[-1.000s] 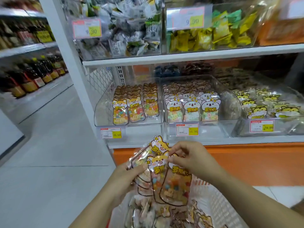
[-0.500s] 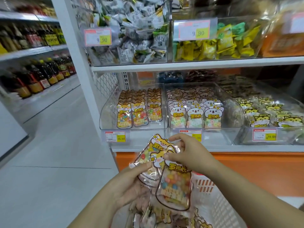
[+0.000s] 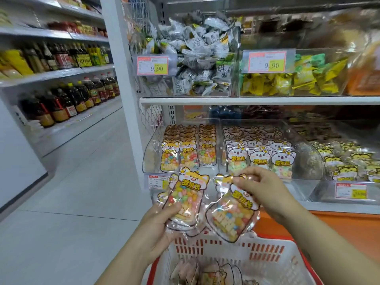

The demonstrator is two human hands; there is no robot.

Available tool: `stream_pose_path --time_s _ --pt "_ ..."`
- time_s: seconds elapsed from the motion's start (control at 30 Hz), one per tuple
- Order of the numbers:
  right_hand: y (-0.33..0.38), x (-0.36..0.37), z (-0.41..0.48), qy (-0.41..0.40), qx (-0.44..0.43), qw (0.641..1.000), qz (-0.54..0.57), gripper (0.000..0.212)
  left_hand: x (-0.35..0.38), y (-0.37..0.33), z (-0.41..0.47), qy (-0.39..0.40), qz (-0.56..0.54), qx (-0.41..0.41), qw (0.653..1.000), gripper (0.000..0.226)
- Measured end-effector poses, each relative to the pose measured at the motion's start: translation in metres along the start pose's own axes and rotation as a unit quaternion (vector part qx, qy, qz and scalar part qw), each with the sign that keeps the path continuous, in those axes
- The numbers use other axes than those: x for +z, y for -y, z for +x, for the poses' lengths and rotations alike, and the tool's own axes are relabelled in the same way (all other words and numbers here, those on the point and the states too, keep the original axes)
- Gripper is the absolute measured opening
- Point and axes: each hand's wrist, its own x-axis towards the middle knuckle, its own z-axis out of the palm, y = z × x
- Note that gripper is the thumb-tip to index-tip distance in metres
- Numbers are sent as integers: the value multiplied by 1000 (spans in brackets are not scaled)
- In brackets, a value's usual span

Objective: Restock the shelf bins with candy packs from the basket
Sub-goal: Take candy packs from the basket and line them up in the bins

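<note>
Shop aisle; shelf bins [image 3: 151, 149] at 12 o'clock. At 7 o'clock left hand [image 3: 158, 225] grips a stack of candy packs [image 3: 185, 200], fingers curled round it. At 4 o'clock right hand [image 3: 265, 192] pinches a single pack [image 3: 232, 214] by its top. Below both, at 6 o'clock, basket [image 3: 226, 248] with more packs.

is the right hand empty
No, the right hand pinches the top of a candy pack above the basket.

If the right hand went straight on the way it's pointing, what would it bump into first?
Holding its candy pack, the right hand would likely meet the left bin's clear front first; depth is unclear.
</note>
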Motion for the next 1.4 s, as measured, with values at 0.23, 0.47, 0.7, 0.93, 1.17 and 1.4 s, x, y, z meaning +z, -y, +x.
stream_pose_path --time_s 0.23,0.47,0.7,0.93,1.17,1.4 --pt "-3 11 -5 83 104 990 57 9 9 6 -2 -40 58 43 997 49" --pt "-2 12 -8 127 120 978 116 27 13 13 -2 -20 129 35 991 35" --pt "-15 16 -10 84 56 995 10 16 19 13 -6 6 5 -20 1000 40" --pt "-13 6 -11 98 30 993 -53 19 17 14 0 -27 76 28 996 13" --pt "-17 0 -10 157 76 982 -67 18 17 8 -3 3 90 28 995 33" --pt "-8 7 -6 142 56 987 -53 20 13 7 -3 55 183 27 981 51"
